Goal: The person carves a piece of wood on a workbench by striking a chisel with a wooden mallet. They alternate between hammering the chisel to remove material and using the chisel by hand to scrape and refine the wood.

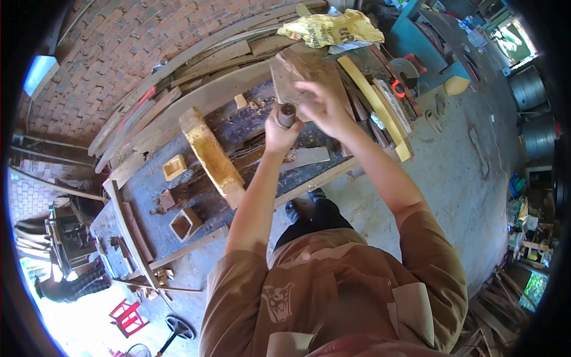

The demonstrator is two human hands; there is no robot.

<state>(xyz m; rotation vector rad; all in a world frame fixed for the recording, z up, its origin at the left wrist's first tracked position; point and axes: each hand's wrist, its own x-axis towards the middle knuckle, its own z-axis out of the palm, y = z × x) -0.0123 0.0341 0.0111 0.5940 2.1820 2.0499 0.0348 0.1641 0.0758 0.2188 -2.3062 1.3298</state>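
My left hand (279, 132) is closed round a dark cylinder (286, 114) with a round end facing up; its kind I cannot make out. Close on the right, my right hand (326, 112) is open, its fingers stretched out and apart, slightly blurred. Both hands are above the dark workbench (262, 101). Beyond them lies a thick wooden board (303, 74). Left of my left forearm, a long hollowed wooden piece (212, 157) lies across the bench.
Small hollow wooden boxes (185, 224) and wood scraps lie on the bench's left. A yellow strip (380, 110) and several hand tools (376, 126) are at right. Planks (208, 59) line the brick wall, with a yellow sack (333, 30). Another person (74, 287) is at far left.
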